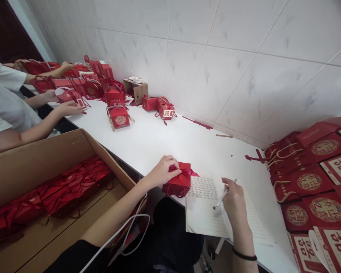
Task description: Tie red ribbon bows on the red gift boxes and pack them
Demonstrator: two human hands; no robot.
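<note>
My left hand point(166, 170) is closed on the top of a small red gift box point(176, 187), its fingers by the pink-red ribbon bow point(188, 172). The box sits at the table's front edge, beside the left side of a lined notebook point(204, 222). Rows of small handwritten characters cover the upper part of the notebook's left page. Over the pages, my right hand point(234, 201) holds a slim pen point(223, 197), its tip pointing down and left. A dark band circles my right wrist.
A large cardboard box point(85, 140) with several red gift boxes point(82, 178) stands at lower left. Stacked red boxes point(309, 182) fill the right. A co-worker's hands point(68, 108) handle a red box at far left. A white cable point(122, 223) crosses near my left arm.
</note>
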